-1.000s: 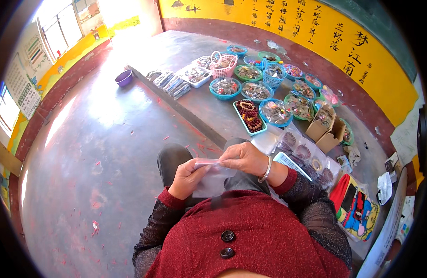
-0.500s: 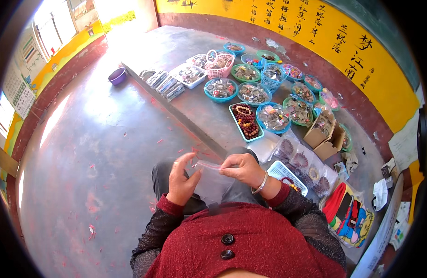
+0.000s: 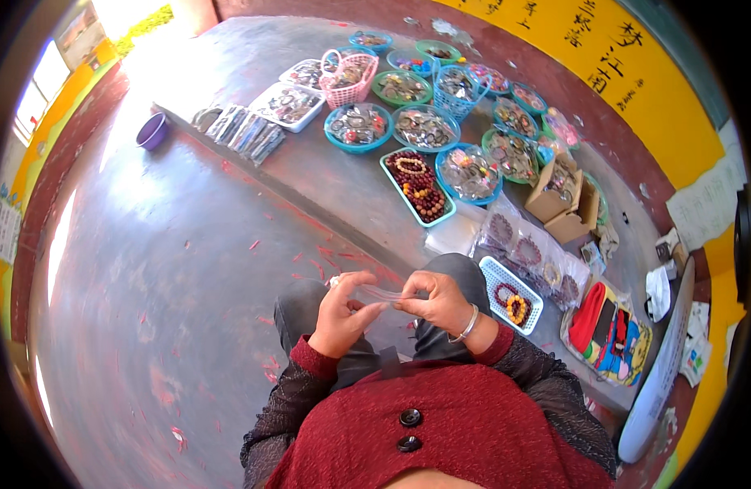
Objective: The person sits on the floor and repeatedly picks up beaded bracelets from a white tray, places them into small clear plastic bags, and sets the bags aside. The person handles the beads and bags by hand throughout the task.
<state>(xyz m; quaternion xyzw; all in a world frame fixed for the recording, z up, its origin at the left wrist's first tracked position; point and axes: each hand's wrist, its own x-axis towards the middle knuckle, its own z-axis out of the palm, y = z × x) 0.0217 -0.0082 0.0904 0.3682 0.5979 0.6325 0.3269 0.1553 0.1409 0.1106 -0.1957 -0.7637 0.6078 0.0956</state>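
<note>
A person's right hand (image 3: pixel 439 300) pinches a clear plastic bag (image 3: pixel 387 296) above the lap (image 3: pixel 462 275), the left hand (image 3: pixel 341 316) curling at its other end, its grip unclear. Black Chinese characters (image 3: pixel 612 63) mark the yellow wall (image 3: pixel 687 147).

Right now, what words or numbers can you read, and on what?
Yellow wall: big black brushed characters, which I won't copy.
White wall sheet: faint marks, too blurred to read.
Left wall chart: too small.
Pale roll: print too small.
Far-right packet: too blurred.
Clear plastic bag: no readable text.
</note>
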